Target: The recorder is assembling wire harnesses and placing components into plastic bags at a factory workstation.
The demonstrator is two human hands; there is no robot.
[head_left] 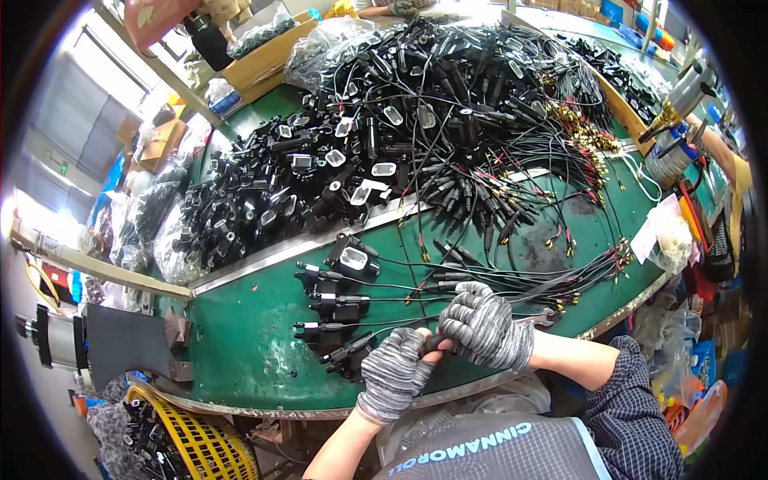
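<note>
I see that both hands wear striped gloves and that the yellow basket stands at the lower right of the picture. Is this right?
Not quite: the yellow basket stands at the lower left, as the head view shows. The left hand and right hand do wear striped gloves.

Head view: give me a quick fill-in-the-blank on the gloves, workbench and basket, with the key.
1. The left hand and right hand wear gloves patterned with ____.
2. The workbench top is coloured ____.
3. The basket is coloured ____.
4. That basket stands on the person's ____ side.
Missing words: stripes; green; yellow; left.
</note>
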